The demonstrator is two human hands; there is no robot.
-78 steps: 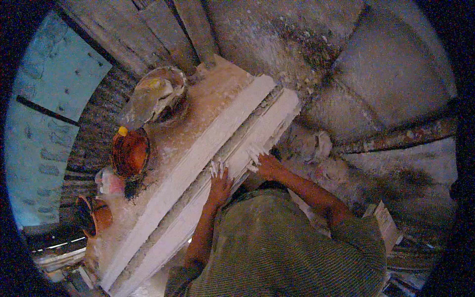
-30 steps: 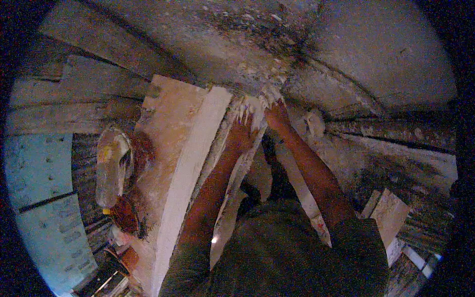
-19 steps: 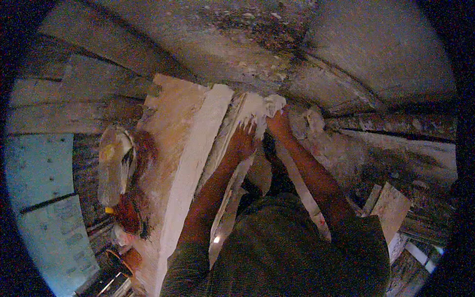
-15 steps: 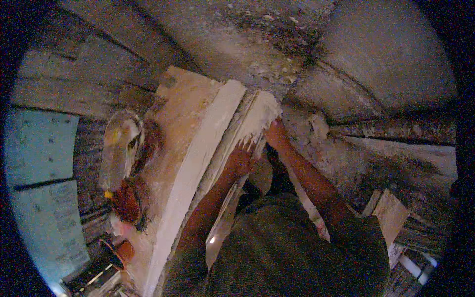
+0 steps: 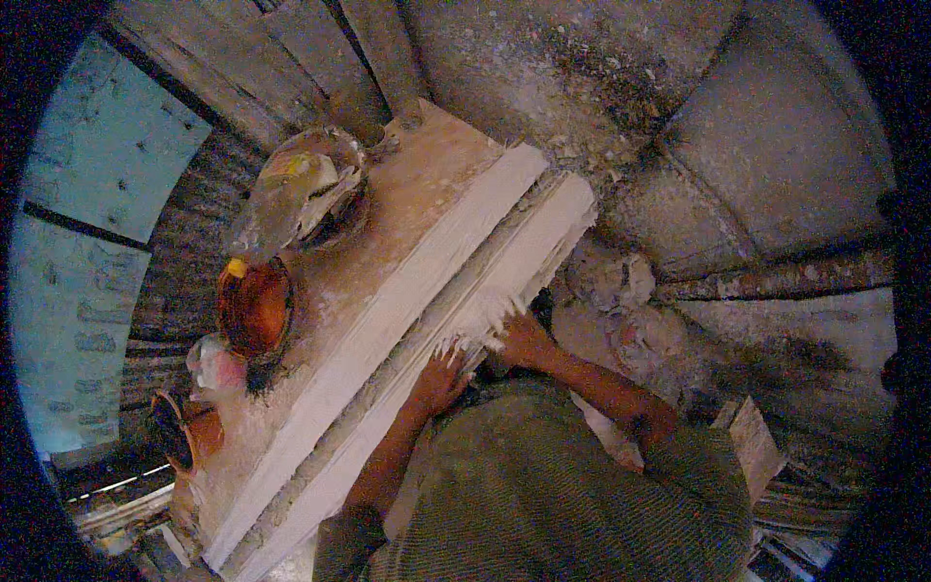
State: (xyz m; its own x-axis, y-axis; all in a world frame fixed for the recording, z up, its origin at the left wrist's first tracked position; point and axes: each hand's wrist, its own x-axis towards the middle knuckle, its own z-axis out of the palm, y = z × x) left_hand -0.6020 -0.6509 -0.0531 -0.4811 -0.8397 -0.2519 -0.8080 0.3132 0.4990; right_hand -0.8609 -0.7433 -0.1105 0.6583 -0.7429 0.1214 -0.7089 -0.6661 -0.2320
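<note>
Two long, pale, ridged strips lie side by side on a dusty board, running from far right to near left. They look coated in white paste; what is underneath cannot be made out. On the edge of the near strip (image 5: 533, 247) rests my left hand (image 5: 441, 380), its paste-smeared fingers spread over the surface. Just beyond and to the right, my right hand (image 5: 524, 339) lies on the same strip with fingers stretched out and white at the tips. The far strip (image 5: 407, 291) is untouched, parted from the near one by a rough grey groove.
On the board (image 5: 441, 141), left of the strips, stand a round container (image 5: 339, 209) with a clear bottle (image 5: 276, 209) lying over it, an orange-brown bowl (image 5: 254, 308), a pinkish-white bag (image 5: 215, 367) and a reddish pot (image 5: 199, 432). Beyond the board rises a stained wall (image 5: 776, 126).
Both hands have drawn back toward my body along the near strip, leaving its far end uncovered. My view has shifted, so more of the bowl and pot shows on the left.
</note>
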